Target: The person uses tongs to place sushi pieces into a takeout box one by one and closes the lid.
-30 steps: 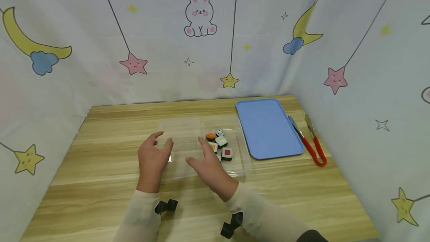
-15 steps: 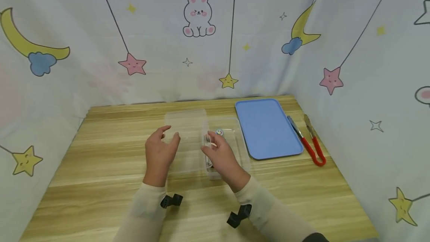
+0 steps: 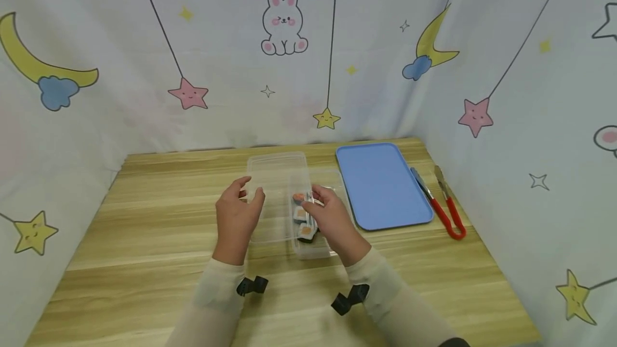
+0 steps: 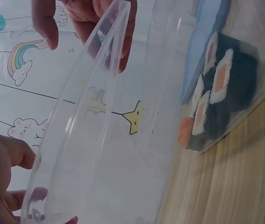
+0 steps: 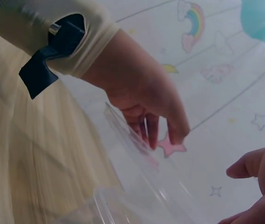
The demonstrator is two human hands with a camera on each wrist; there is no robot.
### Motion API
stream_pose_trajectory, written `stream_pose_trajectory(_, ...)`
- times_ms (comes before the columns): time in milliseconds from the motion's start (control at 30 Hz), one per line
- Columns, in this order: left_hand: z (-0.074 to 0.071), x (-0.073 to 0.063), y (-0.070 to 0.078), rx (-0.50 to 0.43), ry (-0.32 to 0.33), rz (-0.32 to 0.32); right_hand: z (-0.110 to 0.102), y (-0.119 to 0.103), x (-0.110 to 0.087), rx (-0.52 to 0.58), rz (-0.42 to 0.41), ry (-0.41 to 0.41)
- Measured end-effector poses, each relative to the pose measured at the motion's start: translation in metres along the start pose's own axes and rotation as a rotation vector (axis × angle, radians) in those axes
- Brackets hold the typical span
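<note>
A clear plastic lid (image 3: pixel 277 167) hangs tilted between my two hands, above the table. My left hand (image 3: pixel 235 218) grips its left edge, with fingertips showing through the plastic in the left wrist view. My right hand (image 3: pixel 337 224) holds the opposite edge between thumb and fingers. Under the lid's right part stands a clear plastic box (image 3: pixel 313 253). Several toy sushi pieces (image 3: pixel 307 232) lie in the box, partly seen through the lid and partly behind my right hand. In the left wrist view, white-and-black sushi rolls (image 4: pixel 222 74) and an orange-topped piece (image 4: pixel 184 132) show through the box.
A blue tray (image 3: pixel 385 186) lies right of the box, close to its edge. Beyond it are metal tongs with red handles (image 3: pixel 453 218). A patterned white curtain (image 3: pixel 231 117) stands behind the wooden table (image 3: pixel 159 218).
Both hands have moved right and the lid has risen with them, from lying left of the box to partly covering it. The right fingers have closed onto the lid's edge.
</note>
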State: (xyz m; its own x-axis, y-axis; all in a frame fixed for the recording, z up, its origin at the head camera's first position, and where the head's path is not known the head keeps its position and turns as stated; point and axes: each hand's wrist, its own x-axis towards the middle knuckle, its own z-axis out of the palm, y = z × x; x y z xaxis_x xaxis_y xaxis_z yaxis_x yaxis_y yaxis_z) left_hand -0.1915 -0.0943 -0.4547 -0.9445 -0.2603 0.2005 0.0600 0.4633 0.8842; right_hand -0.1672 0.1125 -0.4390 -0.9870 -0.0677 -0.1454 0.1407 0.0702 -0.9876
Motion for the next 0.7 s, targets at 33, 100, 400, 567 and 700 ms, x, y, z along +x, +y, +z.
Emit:
stream_pose_trajectory(33, 0.000, 0.000, 0.001, -0.007, 0.000, 0.000, -0.001, 0.000, 0.000, -0.004, -0.003, 0.002)
stream_pose_trajectory(100, 0.001, 0.000, 0.002, -0.021, -0.004, -0.006, -0.003, -0.001, 0.000, -0.012, 0.010, 0.008)
stream_pose_trajectory(400, 0.002, 0.001, 0.004, -0.054, -0.029, -0.031, -0.010, -0.001, 0.003, 0.016, -0.013, -0.016)
stream_pose_trajectory(567, 0.001, 0.003, 0.005, -0.060, -0.049, -0.044, -0.016, -0.002, 0.003, 0.001, -0.032, -0.016)
stream_pose_trajectory(700, 0.001, 0.004, 0.005, -0.063, -0.049, -0.047, -0.019, -0.003, 0.004, -0.010, -0.015, -0.006)
